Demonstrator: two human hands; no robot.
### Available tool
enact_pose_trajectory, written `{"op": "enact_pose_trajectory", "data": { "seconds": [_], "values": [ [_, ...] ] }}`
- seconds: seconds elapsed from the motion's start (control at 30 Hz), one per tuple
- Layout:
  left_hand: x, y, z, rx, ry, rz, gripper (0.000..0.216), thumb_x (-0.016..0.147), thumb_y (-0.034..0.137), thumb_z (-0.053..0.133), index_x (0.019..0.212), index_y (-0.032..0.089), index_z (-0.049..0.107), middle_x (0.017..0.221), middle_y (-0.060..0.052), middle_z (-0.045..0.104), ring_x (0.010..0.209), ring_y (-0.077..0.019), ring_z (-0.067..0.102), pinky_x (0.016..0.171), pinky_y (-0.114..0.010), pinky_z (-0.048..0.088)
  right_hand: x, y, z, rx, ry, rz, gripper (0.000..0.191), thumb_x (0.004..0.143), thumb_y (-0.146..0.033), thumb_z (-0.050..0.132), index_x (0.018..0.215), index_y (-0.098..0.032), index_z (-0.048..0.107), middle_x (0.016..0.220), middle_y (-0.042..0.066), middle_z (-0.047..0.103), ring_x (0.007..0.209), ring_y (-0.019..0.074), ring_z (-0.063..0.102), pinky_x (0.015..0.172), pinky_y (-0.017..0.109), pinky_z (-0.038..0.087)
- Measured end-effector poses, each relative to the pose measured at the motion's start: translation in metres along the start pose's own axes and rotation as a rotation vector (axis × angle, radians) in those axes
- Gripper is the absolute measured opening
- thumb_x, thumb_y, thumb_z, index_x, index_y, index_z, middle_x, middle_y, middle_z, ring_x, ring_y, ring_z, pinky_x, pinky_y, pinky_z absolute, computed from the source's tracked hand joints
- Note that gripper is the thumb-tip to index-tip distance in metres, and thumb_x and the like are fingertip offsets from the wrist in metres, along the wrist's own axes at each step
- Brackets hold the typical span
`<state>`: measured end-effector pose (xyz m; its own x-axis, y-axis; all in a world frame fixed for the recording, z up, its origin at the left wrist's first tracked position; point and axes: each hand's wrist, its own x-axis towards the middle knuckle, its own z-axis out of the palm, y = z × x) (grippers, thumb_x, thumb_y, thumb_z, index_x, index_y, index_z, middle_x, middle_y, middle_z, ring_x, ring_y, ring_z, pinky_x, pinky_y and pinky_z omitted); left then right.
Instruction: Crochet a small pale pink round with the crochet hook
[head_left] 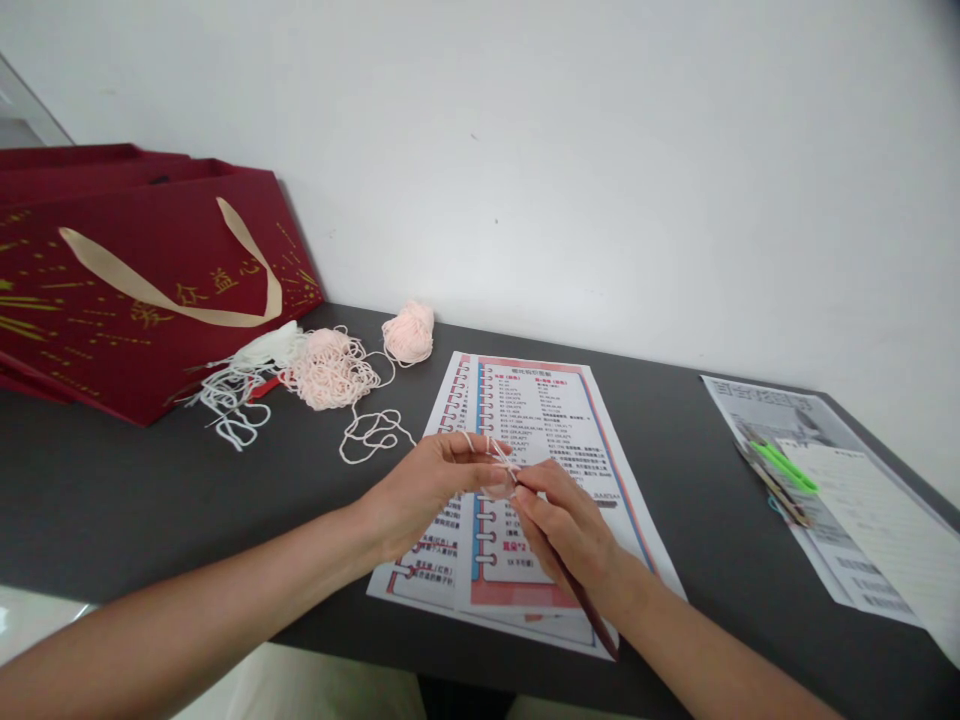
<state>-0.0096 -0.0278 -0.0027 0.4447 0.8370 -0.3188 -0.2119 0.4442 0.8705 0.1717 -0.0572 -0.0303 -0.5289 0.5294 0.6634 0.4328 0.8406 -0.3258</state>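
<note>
I saw the left grip (420, 492) pinching a small pale-pink piece (496, 491) above the printed sheets (551, 400) on the worktop (292, 480) — the right grip (568, 522) held a brown hook (593, 613) at its edge.

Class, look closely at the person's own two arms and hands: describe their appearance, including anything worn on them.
The left hand and right hand are ungloved. The left forearm and right forearm are uncovered as far as they show, with no sleeve, watch or bracelet in sight. Finger details are too small to rule out a ring.
</note>
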Motion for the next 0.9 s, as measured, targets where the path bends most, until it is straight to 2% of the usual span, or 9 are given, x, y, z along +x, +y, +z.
{"op": "enact_pose_trajectory", "data": {
  "seconds": [0.17,0.27,0.37,0.47,0.6,0.77,0.9],
  "values": [
    [0.001,-0.004,0.004,0.046,0.110,0.071,0.022,0.065,0.021,0.076,0.080,0.014,0.061,0.069,0.001,0.066,0.066,-0.0110,0.059,0.070,-0.026,0.044,0.004,-0.011,0.000,-0.179,0.010,0.025,0.026,0.085,-0.003,0.045,0.105,-0.020,0.049,0.091,0.009,0.058,0.076,0.0200,0.054,0.062,0.033,0.049],
    [0.000,-0.005,0.007,0.088,0.083,0.195,0.025,0.069,0.021,0.073,0.084,0.015,0.055,0.068,0.002,0.064,0.065,-0.0103,0.058,0.068,-0.025,0.043,0.005,-0.014,0.002,-0.145,0.020,0.055,0.025,0.084,-0.002,0.046,0.103,-0.018,0.048,0.091,0.009,0.056,0.077,0.0197,0.053,0.062,0.033,0.049],
    [-0.001,-0.005,0.008,0.114,0.026,0.263,0.044,0.074,0.021,0.069,0.112,0.018,0.048,0.068,0.004,0.063,0.065,-0.0107,0.057,0.068,-0.026,0.043,0.002,-0.012,0.003,-0.093,0.031,0.077,0.026,0.083,-0.002,0.046,0.103,-0.018,0.048,0.091,0.008,0.056,0.076,0.0190,0.053,0.062,0.032,0.048],
    [-0.002,-0.003,0.008,0.116,0.016,0.276,0.074,0.075,0.020,0.067,0.138,0.022,0.028,0.066,0.005,0.060,0.064,-0.0106,0.056,0.068,-0.025,0.042,-0.001,-0.010,0.005,-0.022,0.041,0.126,0.026,0.084,-0.003,0.046,0.103,-0.021,0.047,0.093,0.007,0.057,0.078,0.0192,0.054,0.064,0.033,0.049],
    [-0.003,-0.001,0.008,0.052,-0.006,0.219,0.093,0.074,0.018,0.068,0.145,0.027,0.010,0.066,0.006,0.061,0.065,-0.0116,0.058,0.070,-0.027,0.044,-0.002,-0.010,0.007,0.166,0.132,0.250,0.025,0.085,-0.006,0.049,0.102,-0.024,0.048,0.093,0.006,0.058,0.079,0.0186,0.058,0.066,0.033,0.050],
    [-0.003,0.001,0.007,0.031,0.003,0.220,0.089,0.075,0.017,0.067,0.145,0.028,0.013,0.067,0.006,0.059,0.065,-0.0120,0.058,0.070,-0.028,0.043,0.006,-0.013,0.009,0.640,0.287,0.589,0.009,0.089,-0.016,0.051,0.089,-0.025,0.052,0.085,0.000,0.059,0.072,0.0144,0.061,0.066,0.030,0.050],
    [-0.001,0.002,0.004,0.041,0.048,0.266,0.090,0.075,0.015,0.066,0.145,0.027,0.011,0.066,0.007,0.056,0.064,-0.0096,0.055,0.069,-0.026,0.042,0.014,-0.012,0.008,1.009,0.358,0.741,0.007,0.090,-0.019,0.051,0.085,-0.024,0.053,0.078,-0.002,0.061,0.067,0.0128,0.060,0.066,0.031,0.050]
  ]
}}
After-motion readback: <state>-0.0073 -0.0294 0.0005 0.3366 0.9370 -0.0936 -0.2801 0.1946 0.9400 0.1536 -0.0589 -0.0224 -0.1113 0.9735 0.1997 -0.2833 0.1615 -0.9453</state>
